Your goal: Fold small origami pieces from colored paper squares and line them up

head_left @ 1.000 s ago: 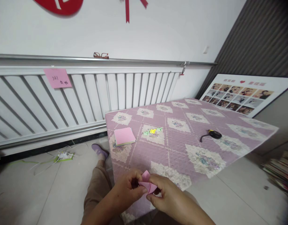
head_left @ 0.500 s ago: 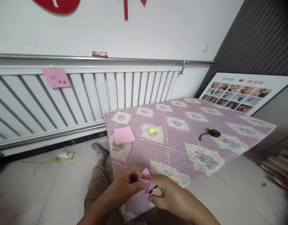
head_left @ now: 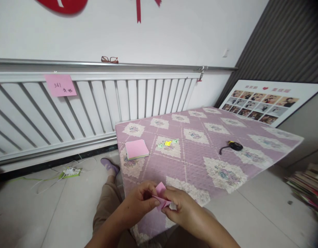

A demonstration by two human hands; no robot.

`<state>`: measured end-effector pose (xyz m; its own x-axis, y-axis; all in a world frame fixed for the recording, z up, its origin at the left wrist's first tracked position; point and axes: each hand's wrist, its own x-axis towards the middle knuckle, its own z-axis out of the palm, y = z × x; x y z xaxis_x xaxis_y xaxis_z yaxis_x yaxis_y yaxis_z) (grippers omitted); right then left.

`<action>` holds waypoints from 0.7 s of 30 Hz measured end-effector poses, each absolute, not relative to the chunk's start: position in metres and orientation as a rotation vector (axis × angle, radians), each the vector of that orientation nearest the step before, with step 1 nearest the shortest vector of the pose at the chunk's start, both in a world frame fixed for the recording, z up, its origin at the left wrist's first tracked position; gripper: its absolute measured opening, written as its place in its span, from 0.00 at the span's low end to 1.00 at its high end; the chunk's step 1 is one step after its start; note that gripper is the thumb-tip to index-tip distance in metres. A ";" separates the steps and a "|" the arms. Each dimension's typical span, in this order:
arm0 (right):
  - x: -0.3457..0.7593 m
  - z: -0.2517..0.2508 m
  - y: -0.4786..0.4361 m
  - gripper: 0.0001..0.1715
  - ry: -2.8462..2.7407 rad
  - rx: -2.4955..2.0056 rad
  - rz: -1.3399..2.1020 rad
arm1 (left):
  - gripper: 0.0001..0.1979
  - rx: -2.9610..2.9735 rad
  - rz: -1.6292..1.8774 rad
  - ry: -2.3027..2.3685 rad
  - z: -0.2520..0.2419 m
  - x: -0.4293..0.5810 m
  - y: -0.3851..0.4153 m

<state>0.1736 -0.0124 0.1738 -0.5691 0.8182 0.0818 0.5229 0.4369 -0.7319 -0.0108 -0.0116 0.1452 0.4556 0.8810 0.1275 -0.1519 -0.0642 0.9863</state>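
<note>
The folded pink paper [head_left: 161,190] is located between the two hands, above the near end of the table; from here I cannot tell whether it touches the cloth. One pointed flap stands up at its far side. The left hand [head_left: 141,203] pinches the left side of the paper between thumb and curled fingers. The right hand [head_left: 183,208] pinches the right side, thumb below, fingers partly covering the paper.

The patterned lilac tablecloth [head_left: 171,168] covers the table surface. Beyond the hands, near the left edge, lies a paper stack [head_left: 136,148], pink sheet uppermost. Right of the stack, three small folded pieces lie in a row: green piece [head_left: 161,145], yellow piece [head_left: 168,143], second green piece [head_left: 175,141]. Well apart, to the right, lies a black object [head_left: 235,146] with a yellow part and a dark strap.

The white radiator [head_left: 153,98] runs along the wall behind the table. A pink note [head_left: 61,85] marked "361" is attached to its front. Glasses [head_left: 109,60] rest on the pipe [head_left: 159,65] above. At the table's far right, a framed board [head_left: 307,93] contains three rows of photos. Floor level: a power strip [head_left: 72,172] with loose cables, left; a stack of books or papers [head_left: 308,187], blurred, right.
</note>
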 end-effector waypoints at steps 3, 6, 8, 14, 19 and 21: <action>0.174 0.171 -0.012 0.06 -2.271 -1.148 0.896 | 0.14 1.383 0.978 0.699 0.144 -0.010 -0.011; 0.175 0.170 -0.013 0.06 -2.275 -1.119 0.906 | 0.13 1.370 0.979 0.687 0.144 -0.011 -0.010; 0.177 0.171 -0.013 0.10 -2.283 -1.090 0.921 | 0.13 1.367 0.978 0.686 0.145 -0.011 -0.010; 0.177 0.178 -0.014 0.14 -2.275 -1.060 0.946 | 0.10 1.417 0.973 0.657 0.151 -0.014 -0.010; 0.177 0.183 -0.014 0.13 -2.217 -1.074 1.093 | 0.09 1.532 0.966 0.655 0.149 -0.019 -0.009; 0.178 0.183 -0.014 0.11 -2.194 -1.091 1.222 | 0.09 1.567 0.971 0.670 0.145 -0.021 -0.008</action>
